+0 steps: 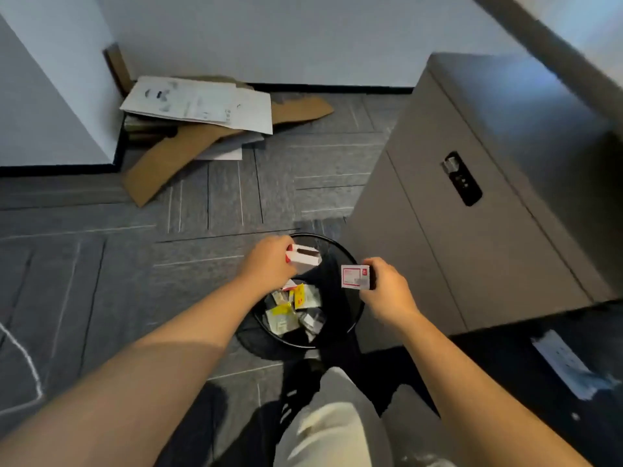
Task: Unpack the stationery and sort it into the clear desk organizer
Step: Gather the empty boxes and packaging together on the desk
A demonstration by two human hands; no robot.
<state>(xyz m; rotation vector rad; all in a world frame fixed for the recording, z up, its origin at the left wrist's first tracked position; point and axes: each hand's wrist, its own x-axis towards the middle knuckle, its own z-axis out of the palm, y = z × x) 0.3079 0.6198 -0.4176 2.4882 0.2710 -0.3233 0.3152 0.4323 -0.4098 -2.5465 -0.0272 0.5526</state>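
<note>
My left hand point(269, 262) grips a small white and red cardboard box point(303, 255), its open end showing, over a round black waste bin point(350, 298) on the floor. My right hand point(387, 284) pinches a second small white and red box point(354, 276) by its right side above the bin's right half. Inside the bin lie several crumpled wrappers point(293, 311), yellow, white and clear. The clear desk organizer is not in view.
A grey drawer cabinet point(472, 203) with a black combination lock point(462, 178) stands right of the bin. Flattened cardboard and white sheets point(209, 116) are piled against the far wall. Grey carpet tiles cover the floor. My knee in light trousers point(330, 419) is below the bin.
</note>
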